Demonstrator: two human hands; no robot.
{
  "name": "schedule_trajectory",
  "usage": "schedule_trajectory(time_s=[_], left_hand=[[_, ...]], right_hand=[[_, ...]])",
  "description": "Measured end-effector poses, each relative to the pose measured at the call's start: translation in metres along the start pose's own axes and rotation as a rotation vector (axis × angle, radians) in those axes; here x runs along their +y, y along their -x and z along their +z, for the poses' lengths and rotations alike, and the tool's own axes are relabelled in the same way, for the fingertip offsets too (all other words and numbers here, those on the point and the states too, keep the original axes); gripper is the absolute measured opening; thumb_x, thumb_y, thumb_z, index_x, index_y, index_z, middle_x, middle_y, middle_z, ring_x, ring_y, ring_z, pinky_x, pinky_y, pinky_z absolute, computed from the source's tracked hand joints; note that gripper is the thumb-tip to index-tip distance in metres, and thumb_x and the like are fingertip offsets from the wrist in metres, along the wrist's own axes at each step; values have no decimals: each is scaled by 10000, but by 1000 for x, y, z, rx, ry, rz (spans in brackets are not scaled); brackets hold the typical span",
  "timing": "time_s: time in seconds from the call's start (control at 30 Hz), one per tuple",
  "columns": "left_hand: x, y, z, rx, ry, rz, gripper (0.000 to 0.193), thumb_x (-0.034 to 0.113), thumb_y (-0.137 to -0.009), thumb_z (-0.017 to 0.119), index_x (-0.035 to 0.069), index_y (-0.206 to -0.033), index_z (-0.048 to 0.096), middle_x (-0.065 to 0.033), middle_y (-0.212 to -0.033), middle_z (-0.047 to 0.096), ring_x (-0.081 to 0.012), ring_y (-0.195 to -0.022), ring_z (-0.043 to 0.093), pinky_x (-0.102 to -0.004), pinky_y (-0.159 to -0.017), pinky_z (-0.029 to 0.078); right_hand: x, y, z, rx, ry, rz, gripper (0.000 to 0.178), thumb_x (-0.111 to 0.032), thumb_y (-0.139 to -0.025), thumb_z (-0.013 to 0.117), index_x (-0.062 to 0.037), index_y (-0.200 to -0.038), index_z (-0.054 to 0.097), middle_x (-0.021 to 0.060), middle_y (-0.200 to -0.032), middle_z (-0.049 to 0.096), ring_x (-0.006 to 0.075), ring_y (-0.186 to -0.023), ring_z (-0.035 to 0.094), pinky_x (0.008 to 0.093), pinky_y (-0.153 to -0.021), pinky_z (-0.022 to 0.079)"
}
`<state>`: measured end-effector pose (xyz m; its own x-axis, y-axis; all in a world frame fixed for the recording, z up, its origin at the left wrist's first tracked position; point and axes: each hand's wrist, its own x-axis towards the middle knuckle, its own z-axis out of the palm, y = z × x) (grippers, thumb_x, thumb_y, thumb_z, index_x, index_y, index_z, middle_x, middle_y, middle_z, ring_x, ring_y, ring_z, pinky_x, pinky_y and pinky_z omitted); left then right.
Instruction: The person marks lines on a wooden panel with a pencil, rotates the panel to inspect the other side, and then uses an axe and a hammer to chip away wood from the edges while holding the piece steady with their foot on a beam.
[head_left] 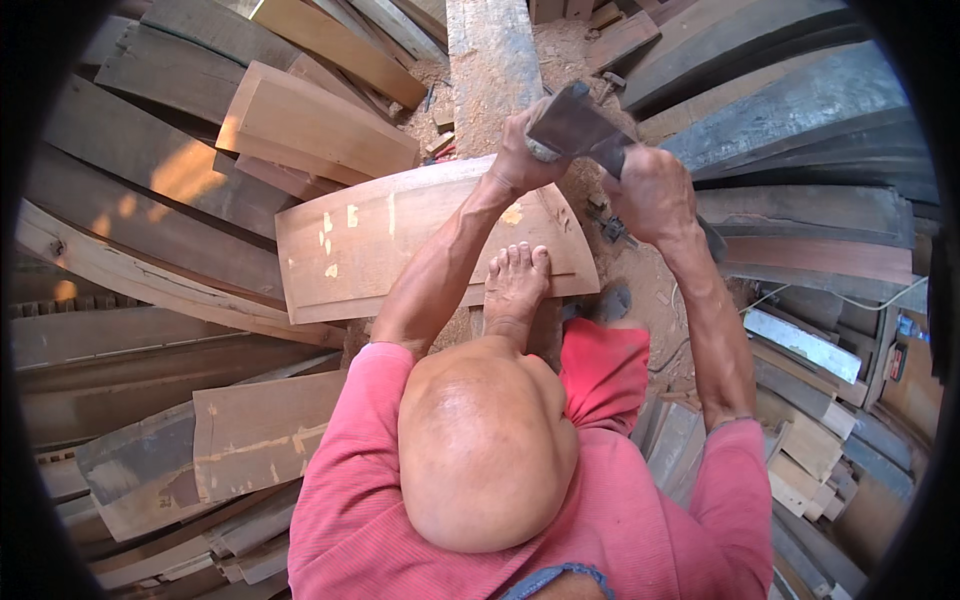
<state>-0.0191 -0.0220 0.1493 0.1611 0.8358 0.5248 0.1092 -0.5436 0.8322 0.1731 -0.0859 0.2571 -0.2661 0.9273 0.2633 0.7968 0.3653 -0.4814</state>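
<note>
My right hand (655,195) is closed around the handle of a dark tool with a broad, blocky head (575,125). That head lies across my left hand (522,155) and hides part of it. The left fingers are curled closed, but what they grip is covered. Both hands are above the far right part of a curved-edged wooden board (370,240). Pale patches mark its face, and small cuts show near its right end. On the board's near side rests my bare foot (516,275), toes pointing away, below my bent knee (480,440).
A long dusty plank (490,70) runs away at the top. Wood shavings (570,55) litter the floor around it. Stacked planks (150,210) crowd the left, and more dark boards (800,130) lie at right. A small drill-like tool (615,228) lies beside the board.
</note>
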Motion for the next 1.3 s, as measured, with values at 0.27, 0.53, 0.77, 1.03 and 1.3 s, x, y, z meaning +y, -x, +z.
schedule_trajectory(time_s=[0.27, 0.53, 0.77, 1.03, 1.3], left_hand=[[-11, -2, 5, 185, -68, -139, 203, 81, -789, 745, 27, -973, 677, -85, -884, 716, -145, -813, 703, -292, -748, 566], [-6, -12, 4, 83, -6, -170, 139, 112, -806, 746, 45, -917, 696, -72, -841, 724, -139, -803, 703, -297, -746, 566], [1, -4, 1, 56, -43, -130, 131, 99, -800, 739, 52, -913, 692, -89, -835, 715, -160, -789, 710, -308, -729, 558], [2, 8, 0, 46, -38, -82, 163, 92, -787, 744, 39, -930, 687, -106, -838, 710, -187, -782, 717, -316, -720, 554], [-3, 20, 11, 155, 7, 31, 227, 78, -782, 762, 25, -987, 679, -104, -853, 719, -163, -796, 715, -303, -739, 562]], right_hand=[[-37, 8, -21, 238, -560, 205, 160, -137, -892, 784, -7, -884, 691, 12, -723, 646, 92, -650, 610, 277, -591, 489], [-40, 20, -48, 431, -730, 302, 153, 19, -878, 767, -14, -977, 655, 55, -800, 662, 121, -625, 620, 271, -540, 510], [-46, 16, -69, 535, -777, 142, 116, 44, -909, 714, -1, -985, 640, 78, -778, 647, 136, -629, 605, 303, -613, 528], [-31, 2, -37, 427, -935, -30, 147, -84, -958, 652, 25, -1057, 662, 135, -834, 706, 261, -707, 674, 398, -705, 552], [-15, 10, -14, 13, -178, 71, 182, -167, -889, 711, 14, -868, 713, 152, -723, 677, 273, -662, 674, 403, -640, 525]])
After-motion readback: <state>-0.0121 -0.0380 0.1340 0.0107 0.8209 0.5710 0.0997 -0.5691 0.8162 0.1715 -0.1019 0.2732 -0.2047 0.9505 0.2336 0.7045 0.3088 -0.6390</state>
